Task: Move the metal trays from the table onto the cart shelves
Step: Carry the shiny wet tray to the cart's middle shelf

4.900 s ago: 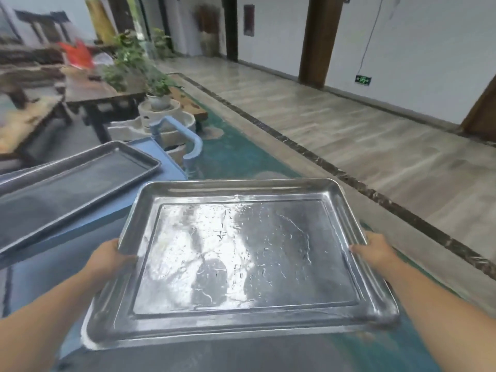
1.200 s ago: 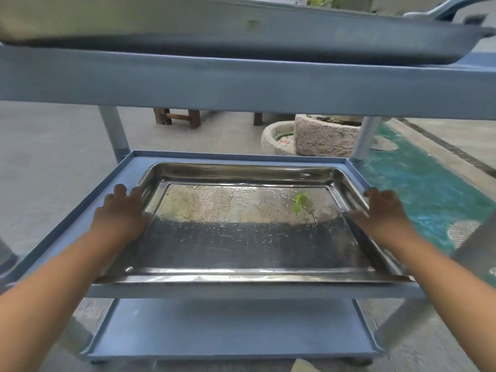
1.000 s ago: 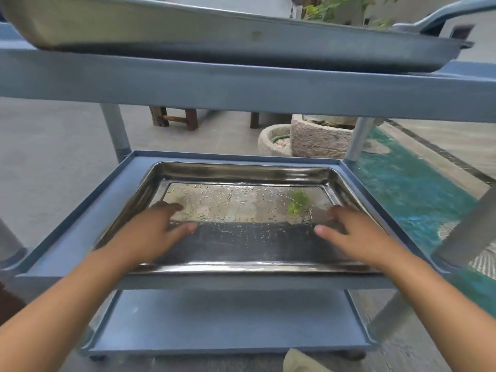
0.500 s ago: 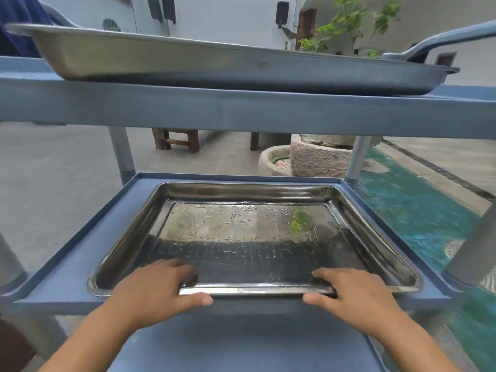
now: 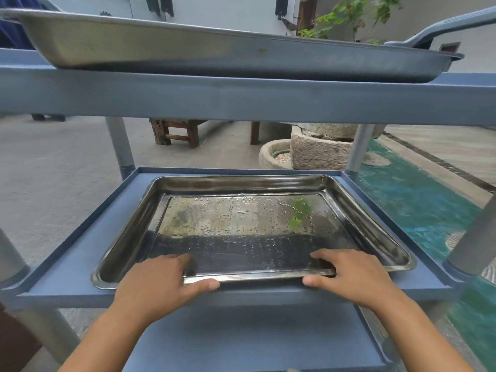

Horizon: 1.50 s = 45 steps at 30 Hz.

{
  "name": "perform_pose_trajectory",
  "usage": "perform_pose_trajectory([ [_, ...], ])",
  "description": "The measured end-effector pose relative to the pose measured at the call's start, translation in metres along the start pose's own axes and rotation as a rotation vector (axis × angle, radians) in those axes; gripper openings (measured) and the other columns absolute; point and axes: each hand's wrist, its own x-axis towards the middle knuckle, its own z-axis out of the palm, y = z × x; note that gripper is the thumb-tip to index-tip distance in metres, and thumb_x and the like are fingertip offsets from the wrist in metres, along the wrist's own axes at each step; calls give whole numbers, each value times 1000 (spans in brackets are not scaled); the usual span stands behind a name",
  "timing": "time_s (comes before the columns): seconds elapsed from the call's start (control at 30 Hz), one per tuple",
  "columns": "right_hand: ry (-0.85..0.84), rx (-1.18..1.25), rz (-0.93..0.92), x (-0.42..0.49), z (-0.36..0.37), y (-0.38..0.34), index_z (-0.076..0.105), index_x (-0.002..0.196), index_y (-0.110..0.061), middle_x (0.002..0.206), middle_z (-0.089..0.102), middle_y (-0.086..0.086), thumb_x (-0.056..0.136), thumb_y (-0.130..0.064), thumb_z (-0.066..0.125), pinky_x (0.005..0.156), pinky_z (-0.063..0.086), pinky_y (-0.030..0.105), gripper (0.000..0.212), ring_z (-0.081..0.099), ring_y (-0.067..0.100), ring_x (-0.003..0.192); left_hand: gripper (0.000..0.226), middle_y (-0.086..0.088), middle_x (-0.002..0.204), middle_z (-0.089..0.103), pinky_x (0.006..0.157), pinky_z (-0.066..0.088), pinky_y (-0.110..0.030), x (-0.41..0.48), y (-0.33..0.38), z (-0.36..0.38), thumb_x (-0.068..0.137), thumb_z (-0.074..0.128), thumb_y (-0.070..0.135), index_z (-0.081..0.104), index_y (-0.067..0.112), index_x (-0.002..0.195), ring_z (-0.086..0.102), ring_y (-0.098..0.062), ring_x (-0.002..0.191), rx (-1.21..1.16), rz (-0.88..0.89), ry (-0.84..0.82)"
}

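Note:
A wet, shiny metal tray (image 5: 241, 216) lies flat on the middle shelf (image 5: 80, 253) of a blue-grey cart. My left hand (image 5: 158, 285) grips the tray's near rim left of centre, fingers inside and thumb under the edge. My right hand (image 5: 351, 277) grips the same rim right of centre in the same way. A second metal tray (image 5: 161, 47) sits on the cart's top shelf (image 5: 241, 100), overhanging its front edge.
The cart's bottom shelf (image 5: 241, 339) lies below my arms. Grey cart posts (image 5: 119, 146) stand at the corners, and the cart handle (image 5: 442, 25) rises top right. Beyond are stone planters (image 5: 316, 151), a wooden stool (image 5: 174, 132) and a green floor strip (image 5: 418, 200).
I carried the tray down onto the middle shelf. My hands slid from its side rims to its near rim, where they now grip. The view has risen slightly.

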Motion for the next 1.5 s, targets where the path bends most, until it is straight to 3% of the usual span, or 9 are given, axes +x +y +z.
perform_pose_trajectory([
  [0.3,-16,22,-49,30,1,16,52,122,-52,117,67,-21,46,-105,21,73,41,29,98,63,10,108,95,10,84,60,63,45,-33,7,12,4,50,8,105,56,36,95,59,-15,79,-23,-74,-1],
  [0.5,0,29,-77,46,3,26,51,121,-52,116,67,-20,47,-105,22,77,47,30,97,63,11,107,100,11,96,66,68,49,-34,10,24,10,52,3,103,59,35,99,64,-16,86,-15,-97,18],
  [0.7,-11,20,-116,60,4,35,51,121,-51,109,66,-22,50,-103,23,70,41,28,94,63,11,102,99,9,101,65,71,51,-35,15,34,12,56,3,101,60,34,102,65,-19,91,-10,-117,-5],
  [0.83,3,3,-142,66,6,37,52,112,-51,97,62,-23,50,-102,22,67,39,28,86,62,10,97,100,9,103,66,70,50,-36,16,38,15,57,0,100,59,32,102,65,-20,93,4,-120,-2],
  [1.1,7,-11,-175,77,7,44,55,104,-47,92,62,-24,57,-96,30,71,46,28,72,62,8,90,98,6,101,65,65,45,-35,19,45,17,59,-1,98,56,29,98,64,-22,91,29,-122,5],
  [1.5,10,2,-168,82,9,47,55,105,-46,85,59,-23,56,-97,29,73,46,29,76,63,10,91,89,8,95,65,61,42,-34,20,48,20,61,-1,98,49,30,90,64,-21,88,47,-132,4],
])
